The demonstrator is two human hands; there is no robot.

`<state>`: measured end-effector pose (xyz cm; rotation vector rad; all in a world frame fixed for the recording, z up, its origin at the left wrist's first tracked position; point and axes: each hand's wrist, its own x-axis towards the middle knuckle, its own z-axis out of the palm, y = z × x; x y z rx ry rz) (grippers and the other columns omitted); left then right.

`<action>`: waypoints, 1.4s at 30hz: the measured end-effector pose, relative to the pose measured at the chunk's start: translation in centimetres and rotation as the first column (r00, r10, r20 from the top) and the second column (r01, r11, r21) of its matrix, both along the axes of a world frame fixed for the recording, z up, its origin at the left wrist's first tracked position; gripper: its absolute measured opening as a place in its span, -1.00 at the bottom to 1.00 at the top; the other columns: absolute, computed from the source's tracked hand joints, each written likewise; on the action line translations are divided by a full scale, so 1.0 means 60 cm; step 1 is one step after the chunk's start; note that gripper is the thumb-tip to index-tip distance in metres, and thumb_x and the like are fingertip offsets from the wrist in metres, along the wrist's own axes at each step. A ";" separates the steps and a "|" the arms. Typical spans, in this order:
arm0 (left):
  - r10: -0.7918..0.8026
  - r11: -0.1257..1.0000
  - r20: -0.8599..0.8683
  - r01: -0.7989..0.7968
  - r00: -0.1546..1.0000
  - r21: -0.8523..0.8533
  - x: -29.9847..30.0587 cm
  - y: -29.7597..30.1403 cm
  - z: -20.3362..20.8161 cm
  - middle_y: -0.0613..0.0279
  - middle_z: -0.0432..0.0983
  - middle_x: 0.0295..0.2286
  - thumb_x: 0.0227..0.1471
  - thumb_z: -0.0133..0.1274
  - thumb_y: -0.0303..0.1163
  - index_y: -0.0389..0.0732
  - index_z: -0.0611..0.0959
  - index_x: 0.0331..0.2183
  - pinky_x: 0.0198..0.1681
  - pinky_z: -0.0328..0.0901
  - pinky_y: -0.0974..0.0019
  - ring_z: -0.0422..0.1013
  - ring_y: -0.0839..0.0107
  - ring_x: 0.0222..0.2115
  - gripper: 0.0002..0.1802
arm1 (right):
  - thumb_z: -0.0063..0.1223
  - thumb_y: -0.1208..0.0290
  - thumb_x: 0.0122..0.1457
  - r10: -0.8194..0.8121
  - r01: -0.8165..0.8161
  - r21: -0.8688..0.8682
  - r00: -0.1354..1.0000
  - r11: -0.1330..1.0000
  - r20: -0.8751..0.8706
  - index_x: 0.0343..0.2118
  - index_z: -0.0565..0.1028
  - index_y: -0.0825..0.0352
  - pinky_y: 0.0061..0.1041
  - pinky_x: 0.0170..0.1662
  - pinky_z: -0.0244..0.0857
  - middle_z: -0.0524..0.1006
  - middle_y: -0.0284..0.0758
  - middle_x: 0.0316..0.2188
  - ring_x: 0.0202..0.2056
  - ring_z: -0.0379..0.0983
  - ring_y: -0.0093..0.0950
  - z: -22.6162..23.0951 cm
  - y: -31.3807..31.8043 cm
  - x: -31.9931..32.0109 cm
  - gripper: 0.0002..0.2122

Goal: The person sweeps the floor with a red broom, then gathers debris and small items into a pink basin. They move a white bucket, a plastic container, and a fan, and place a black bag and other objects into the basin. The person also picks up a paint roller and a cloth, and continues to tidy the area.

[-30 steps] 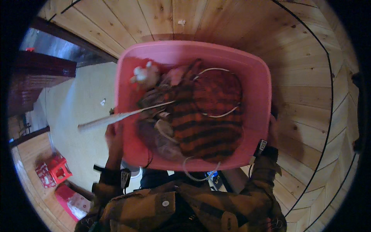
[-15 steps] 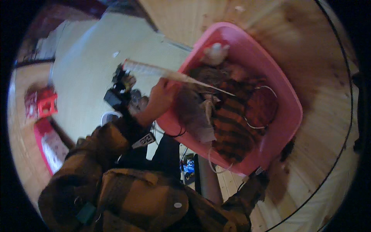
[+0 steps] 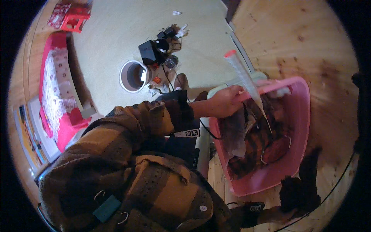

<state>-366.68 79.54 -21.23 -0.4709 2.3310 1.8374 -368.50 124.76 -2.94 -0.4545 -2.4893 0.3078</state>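
Note:
My left hand (image 3: 226,102) is closed over the rim of a pink plastic basin (image 3: 303,127), which is tilted. Right beside those fingers a long whitish tapered stick (image 3: 249,83) with a red end points down into the basin; whether they also pinch it is hidden. Inside lie a brown-and-black striped cloth (image 3: 251,149), a grey cloth (image 3: 234,135) and a dark red round piece with white cord (image 3: 276,150). Low on the right, my right hand (image 3: 282,214) is at a dark, cloth-like thing (image 3: 297,193) and seems closed on it; its fingers are partly covered.
A white-rimmed bin (image 3: 133,76) stands on the pale floor beside a black box (image 3: 150,53) and small litter. Further left are a pink-covered low seat (image 3: 60,89) and a red stool (image 3: 75,19). A black cable (image 3: 336,183) crosses the wooden surface at right.
My view has swung, bringing the bin and seat further in. The basin has tipped with my left hand still on its rim. My right hand has left the basin's lower edge for the dark cloth-like thing.

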 end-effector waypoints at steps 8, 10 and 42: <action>-0.069 0.927 0.034 0.051 0.997 0.372 0.174 -0.199 -0.049 0.11 0.44 -0.18 0.04 0.07 -0.45 -0.24 0.52 -0.10 -0.06 0.27 0.29 0.37 0.34 -0.14 -0.67 | 0.13 0.40 0.00 0.577 -0.508 -0.372 0.812 0.777 0.094 0.13 0.21 0.32 -0.37 0.09 0.18 0.27 -0.15 0.08 0.03 0.27 -0.30 -0.074 -0.381 -0.029 -0.41; -0.149 0.834 -0.036 0.145 0.988 0.532 0.234 -0.252 -0.046 0.15 0.44 -0.18 0.07 0.06 -0.48 -0.24 0.55 -0.13 -0.07 0.27 0.33 0.35 0.43 -0.15 -0.73 | 0.15 0.42 -0.01 0.726 -0.586 -0.498 0.673 0.639 0.140 0.12 0.22 0.33 -0.38 0.09 0.18 0.28 -0.15 0.08 0.02 0.28 -0.31 -0.107 -0.489 -0.018 -0.41; 0.486 -0.456 0.733 -0.577 0.475 0.677 0.666 -0.321 -0.148 0.01 0.20 0.10 -0.24 0.31 -0.14 -0.21 0.03 0.21 0.15 0.12 0.12 0.21 0.17 0.08 0.11 | 0.20 0.06 -0.15 0.494 -0.718 -0.688 -0.562 0.106 0.663 -0.23 0.46 0.48 -0.29 -0.08 0.31 0.52 0.03 -0.26 -0.16 0.43 -0.05 -0.984 -1.437 0.209 -0.45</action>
